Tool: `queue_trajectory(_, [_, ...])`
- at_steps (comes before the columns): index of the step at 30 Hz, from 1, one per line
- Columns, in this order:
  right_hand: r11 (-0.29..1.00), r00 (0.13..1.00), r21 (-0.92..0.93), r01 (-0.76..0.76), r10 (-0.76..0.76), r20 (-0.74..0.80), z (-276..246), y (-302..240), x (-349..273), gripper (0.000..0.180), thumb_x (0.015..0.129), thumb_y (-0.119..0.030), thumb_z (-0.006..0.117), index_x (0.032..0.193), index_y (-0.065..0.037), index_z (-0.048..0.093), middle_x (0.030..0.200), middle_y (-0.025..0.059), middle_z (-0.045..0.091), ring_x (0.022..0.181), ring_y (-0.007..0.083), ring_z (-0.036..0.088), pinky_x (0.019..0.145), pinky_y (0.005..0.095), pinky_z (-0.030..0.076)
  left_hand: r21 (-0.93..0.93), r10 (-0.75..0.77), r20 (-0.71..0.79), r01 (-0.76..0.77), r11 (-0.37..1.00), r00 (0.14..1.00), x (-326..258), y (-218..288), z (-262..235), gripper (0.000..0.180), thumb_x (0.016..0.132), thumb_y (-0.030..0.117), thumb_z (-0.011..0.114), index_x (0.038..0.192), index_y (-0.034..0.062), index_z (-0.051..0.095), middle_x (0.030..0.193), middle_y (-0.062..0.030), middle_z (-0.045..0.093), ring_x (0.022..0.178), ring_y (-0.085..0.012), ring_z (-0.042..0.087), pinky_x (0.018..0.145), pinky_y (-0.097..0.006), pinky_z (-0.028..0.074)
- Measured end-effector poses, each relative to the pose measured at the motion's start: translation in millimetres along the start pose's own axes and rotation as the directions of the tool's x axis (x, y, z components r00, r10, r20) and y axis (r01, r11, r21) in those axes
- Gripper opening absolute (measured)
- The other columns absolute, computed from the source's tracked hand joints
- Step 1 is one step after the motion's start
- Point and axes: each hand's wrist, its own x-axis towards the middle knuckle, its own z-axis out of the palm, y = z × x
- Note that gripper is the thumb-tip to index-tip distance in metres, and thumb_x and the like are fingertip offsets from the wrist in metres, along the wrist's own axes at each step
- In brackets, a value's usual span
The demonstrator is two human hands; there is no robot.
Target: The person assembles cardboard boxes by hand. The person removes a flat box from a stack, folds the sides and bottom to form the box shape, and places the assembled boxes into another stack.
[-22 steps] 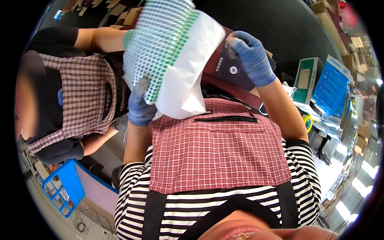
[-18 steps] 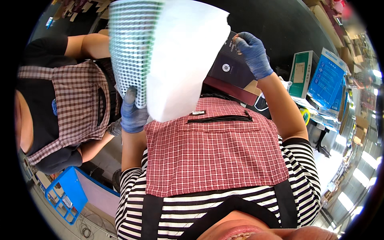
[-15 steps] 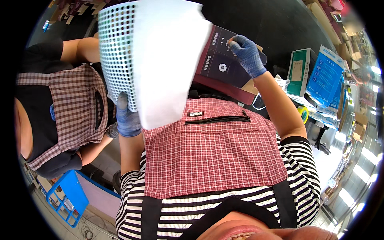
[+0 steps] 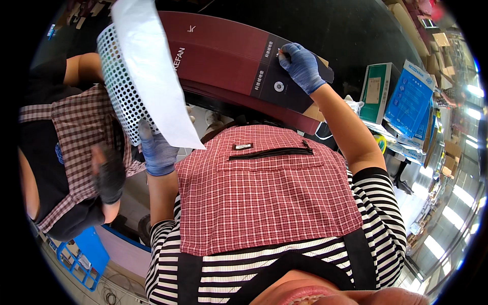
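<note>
The left hand (image 4: 158, 155) grips the lower end of a dotted sheet (image 4: 119, 84), thumb over its face, with a white sheet (image 4: 157, 76) overlapping it. Both sheets have swung leftward since the earlier frames, and the white one now shows as a narrower, slanting strip. That shift has uncovered much more of the long maroon box (image 4: 218, 48) lying on the black surface (image 4: 356, 33). The right hand (image 4: 303, 67) remains above the box's dark end panel (image 4: 277, 76), fingers curled; whether they touch it or hold anything cannot be told. At the left, a co-worker's dark-gloved hand (image 4: 109, 175) has come up in front of their checked apron (image 4: 76, 137); earlier it was lower, beside the person's left forearm.
</note>
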Motion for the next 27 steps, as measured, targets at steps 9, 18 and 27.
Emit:
queue_trajectory(9, [0.984, 0.992, -0.147, 0.103, -0.092, 0.081, 3.1, 1.1, 2.0, 0.016, 0.089, -0.018, 0.067, 0.098, -0.006, 0.066, 0.097, 0.0129, 0.067, 0.088, 0.0331, 0.067, 0.077, 0.0390, 0.055, -0.079, -0.029, -0.029, 0.026, 0.997, 0.999, 10.4, 6.7, -7.1, 0.090, 0.086, 0.050, 0.073, 0.150, 0.0030, 0.030, 0.134, -0.0281, 0.052, 0.122, -0.0426, 0.054, 0.103, -0.058, 0.048])
queue_trajectory(18, [0.768, 0.841, -0.473, 0.432, -0.153, 0.519, -13.9, -25.5, -1.5, 0.024, 0.093, -0.010, 0.055, 0.113, 0.000, 0.064, 0.107, 0.0156, 0.064, 0.100, 0.0318, 0.065, 0.085, 0.0380, 0.055, -0.192, 0.102, 0.041, -0.093, 0.977, 0.994, 10.6, 8.1, -9.7, 0.102, 0.081, 0.061, 0.073, 0.151, 0.0006, 0.030, 0.135, -0.0257, 0.054, 0.122, -0.0419, 0.056, 0.106, -0.057, 0.043])
queue_trajectory(27, [0.988, 0.975, 0.145, -0.056, 0.023, 0.221, -17.6, 9.3, -10.2, 0.035, 0.092, -0.003, 0.056, 0.127, -0.004, 0.063, 0.106, 0.0139, 0.068, 0.102, 0.0297, 0.065, 0.091, 0.0345, 0.054, -0.186, 0.210, 0.165, -0.179, 0.966, 0.964, 2.6, 10.0, -25.2, 0.093, 0.078, 0.053, 0.077, 0.151, 0.0098, 0.038, 0.144, -0.0221, 0.050, 0.127, -0.0445, 0.052, 0.109, -0.060, 0.038])
